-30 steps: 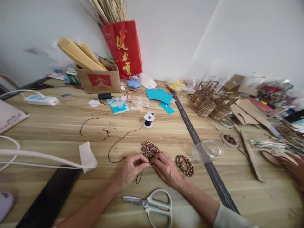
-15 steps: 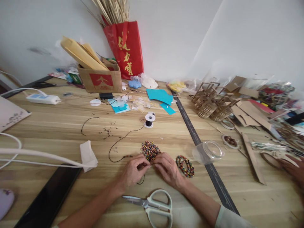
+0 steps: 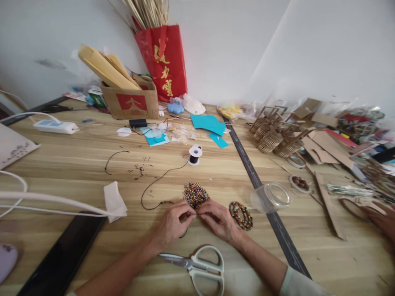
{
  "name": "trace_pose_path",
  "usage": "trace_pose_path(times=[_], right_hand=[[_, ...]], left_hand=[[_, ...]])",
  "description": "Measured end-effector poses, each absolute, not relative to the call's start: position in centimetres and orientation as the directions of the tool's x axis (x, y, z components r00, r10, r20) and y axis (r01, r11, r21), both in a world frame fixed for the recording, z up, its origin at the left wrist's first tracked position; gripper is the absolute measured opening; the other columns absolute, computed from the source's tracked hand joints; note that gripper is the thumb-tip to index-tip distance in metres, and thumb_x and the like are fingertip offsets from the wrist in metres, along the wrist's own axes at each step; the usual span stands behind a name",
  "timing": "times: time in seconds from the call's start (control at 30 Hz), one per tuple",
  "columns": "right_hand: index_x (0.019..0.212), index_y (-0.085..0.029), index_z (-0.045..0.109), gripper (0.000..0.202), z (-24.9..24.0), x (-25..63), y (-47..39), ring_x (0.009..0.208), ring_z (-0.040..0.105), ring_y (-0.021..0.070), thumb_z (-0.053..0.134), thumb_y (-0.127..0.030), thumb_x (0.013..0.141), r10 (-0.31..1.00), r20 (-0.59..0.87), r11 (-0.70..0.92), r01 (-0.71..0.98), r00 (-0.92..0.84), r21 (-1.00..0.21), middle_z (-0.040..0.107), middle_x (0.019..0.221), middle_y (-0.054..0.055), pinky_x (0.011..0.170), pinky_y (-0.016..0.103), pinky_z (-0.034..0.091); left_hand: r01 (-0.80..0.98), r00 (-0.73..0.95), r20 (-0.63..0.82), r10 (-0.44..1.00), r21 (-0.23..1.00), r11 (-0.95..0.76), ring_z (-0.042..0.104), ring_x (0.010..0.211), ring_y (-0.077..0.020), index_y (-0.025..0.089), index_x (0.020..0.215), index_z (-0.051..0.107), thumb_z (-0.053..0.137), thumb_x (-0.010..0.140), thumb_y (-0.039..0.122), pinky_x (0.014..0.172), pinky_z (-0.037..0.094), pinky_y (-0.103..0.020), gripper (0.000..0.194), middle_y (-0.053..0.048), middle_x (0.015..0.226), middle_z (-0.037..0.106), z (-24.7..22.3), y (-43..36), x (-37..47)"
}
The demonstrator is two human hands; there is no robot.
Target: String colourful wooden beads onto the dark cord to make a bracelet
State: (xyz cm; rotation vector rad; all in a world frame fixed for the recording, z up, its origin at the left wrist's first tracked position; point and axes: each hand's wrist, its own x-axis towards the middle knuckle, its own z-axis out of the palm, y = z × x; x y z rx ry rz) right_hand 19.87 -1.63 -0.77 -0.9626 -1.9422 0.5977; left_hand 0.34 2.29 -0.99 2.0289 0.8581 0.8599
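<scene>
My left hand [image 3: 176, 222] pinches a thin black cord between thumb and fingertips. Close against it, my right hand [image 3: 217, 218] pinches the same cord, fingertips almost touching those of the left. The cord [image 3: 160, 177] runs from a white spool [image 3: 195, 156] in a curve to my left hand, with a few small beads [image 3: 167, 202] on it. Just beyond my fingers lies a pile of multicoloured beads [image 3: 195, 195]. A coiled beaded bracelet [image 3: 240, 215] rests right of my right hand. Scissors [image 3: 200, 265] with pale handles lie below my hands.
A clear plastic jar [image 3: 270, 198] lies at the right, near a dark strip [image 3: 253, 174]. Another person's hand [image 3: 381, 218] is at the right edge. A black flat object [image 3: 63, 255] and white cables [image 3: 61, 199] are at the left. A red bag [image 3: 165, 65] stands behind.
My right hand has shifted very slightly, its fingertips still at the cord. Less of the cord's loose end shows below my left hand.
</scene>
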Motion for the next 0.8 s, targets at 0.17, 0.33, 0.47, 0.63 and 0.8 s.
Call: trace_pose_path(times=[0.17,0.33,0.47,0.63,0.8], right_hand=[[0.098,-0.018,0.065,0.013,-0.76,19.84,-1.64,0.084,0.066,0.0175,0.054,-0.024,0.096,0.818,0.474,0.572,0.375,-0.324,-0.73,0.07,0.088,0.009,0.075,0.029,0.055],[0.098,-0.018,0.065,0.014,-0.64,19.84,-1.62,0.083,0.067,0.0175,0.053,-0.024,0.096,0.825,0.459,0.56,0.376,-0.329,-0.738,0.07,0.089,0.009,0.075,0.029,0.055],[0.098,-0.018,0.066,0.015,-0.66,19.84,-1.6,0.083,0.067,0.0175,0.053,-0.026,0.097,0.831,0.448,0.551,0.378,-0.33,-0.744,0.07,0.088,0.009,0.075,0.029,0.055],[0.096,-0.017,0.066,0.013,-0.73,19.81,-1.58,0.082,0.066,0.017,0.054,-0.023,0.096,0.83,0.46,0.554,0.376,-0.316,-0.743,0.07,0.087,0.008,0.075,0.029,0.055],[0.098,-0.018,0.066,0.015,-0.65,19.83,-1.58,0.083,0.066,0.0174,0.053,-0.026,0.097,0.834,0.451,0.549,0.393,-0.318,-0.738,0.07,0.087,0.008,0.075,0.03,0.055]], left_hand=[[0.288,0.544,0.28,0.791,0.823,-0.49,0.058,0.066,-0.0152,0.016,0.07,0.065,0.058,0.079,0.011,0.062,0.045,-0.024,0.012,-0.003,0.069,0.062,-1.0,2.25,0.36],[0.285,0.534,0.29,0.794,0.822,-0.493,0.056,0.063,-0.0145,0.016,0.069,0.065,0.057,0.077,0.011,0.06,0.044,-0.023,0.013,-0.002,0.067,0.061,-1.07,2.2,0.42],[0.275,0.526,0.3,0.795,0.825,-0.494,0.055,0.062,-0.0142,0.017,0.068,0.064,0.057,0.077,0.011,0.059,0.044,-0.023,0.013,-0.002,0.066,0.06,-1.06,2.17,0.44],[0.28,0.535,0.305,0.788,0.816,-0.506,0.057,0.064,-0.0148,0.016,0.069,0.064,0.056,0.078,0.011,0.06,0.045,-0.023,0.013,-0.003,0.068,0.061,-1.0,2.09,0.39],[0.276,0.529,0.315,0.788,0.814,-0.511,0.056,0.063,-0.0143,0.017,0.068,0.063,0.056,0.078,0.011,0.059,0.044,-0.022,0.013,-0.002,0.066,0.061,-0.95,2.07,0.4]])
